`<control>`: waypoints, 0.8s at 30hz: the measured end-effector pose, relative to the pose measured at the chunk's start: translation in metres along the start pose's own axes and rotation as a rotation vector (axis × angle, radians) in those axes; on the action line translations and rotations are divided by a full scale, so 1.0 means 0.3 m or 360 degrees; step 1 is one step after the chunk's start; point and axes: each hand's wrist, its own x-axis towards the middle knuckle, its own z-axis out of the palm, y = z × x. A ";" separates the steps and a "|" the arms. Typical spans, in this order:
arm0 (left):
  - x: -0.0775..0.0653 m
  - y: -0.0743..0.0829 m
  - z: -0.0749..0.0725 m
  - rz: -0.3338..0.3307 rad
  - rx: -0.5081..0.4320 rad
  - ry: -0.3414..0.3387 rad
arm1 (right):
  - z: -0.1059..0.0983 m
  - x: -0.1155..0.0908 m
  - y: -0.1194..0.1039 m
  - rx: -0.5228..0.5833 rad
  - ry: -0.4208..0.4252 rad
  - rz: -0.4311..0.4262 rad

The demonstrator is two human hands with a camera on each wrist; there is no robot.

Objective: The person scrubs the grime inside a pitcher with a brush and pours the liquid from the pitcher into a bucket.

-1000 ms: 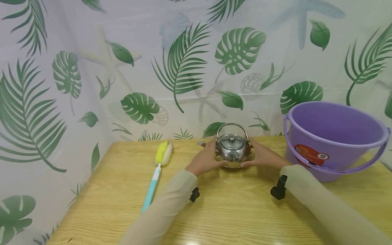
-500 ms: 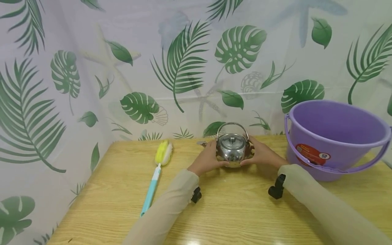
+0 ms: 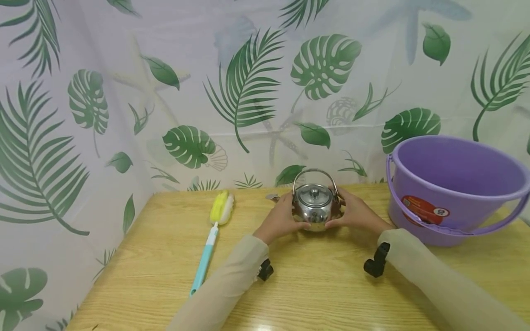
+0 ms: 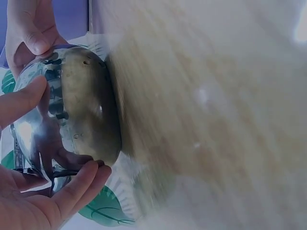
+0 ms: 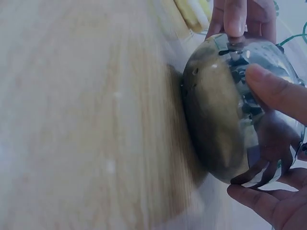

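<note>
A small shiny steel teapot [image 3: 315, 211] stands upright near the back of the wooden table, with an arched handle raised over its knobbed lid. Both hands hold its round body from opposite sides. My left hand [image 3: 279, 219] grips the left side, thumb across the front; in the left wrist view its fingers [image 4: 79, 189] curl round the side by the spout. A bit of the spout [image 3: 272, 197] shows beyond that hand. My right hand [image 3: 357, 210] grips the right side, its thumb [image 5: 278, 93] on the front and fingers partly hidden behind.
To the right stands a large purple bucket [image 3: 451, 220] with its handle hanging down, close to my right forearm. A cleaning brush [image 3: 204, 257] with a yellow and white sponge head and blue handle lies at left. A leaf-patterned curtain [image 3: 248, 151] hangs behind the table [image 3: 314, 285].
The teapot and both hands have shifted very slightly toward me in the last half second. The grip on the teapot stays the same. Bucket and brush stay in place.
</note>
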 end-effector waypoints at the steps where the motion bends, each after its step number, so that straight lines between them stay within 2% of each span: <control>1: -0.005 0.002 -0.001 0.0008 0.0008 0.0003 | -0.001 -0.006 -0.005 0.0003 0.0001 0.0009; 9: -0.058 0.034 -0.041 0.0105 0.0110 0.0059 | -0.017 -0.050 -0.081 -0.0047 0.0080 -0.0083; 16: -0.155 0.050 -0.052 0.0069 0.0029 0.0027 | 0.020 -0.105 -0.116 -0.0033 0.0050 -0.0099; 24: -0.247 0.045 -0.045 0.0099 -0.0011 0.0067 | 0.061 -0.162 -0.159 -0.0029 0.0045 -0.0121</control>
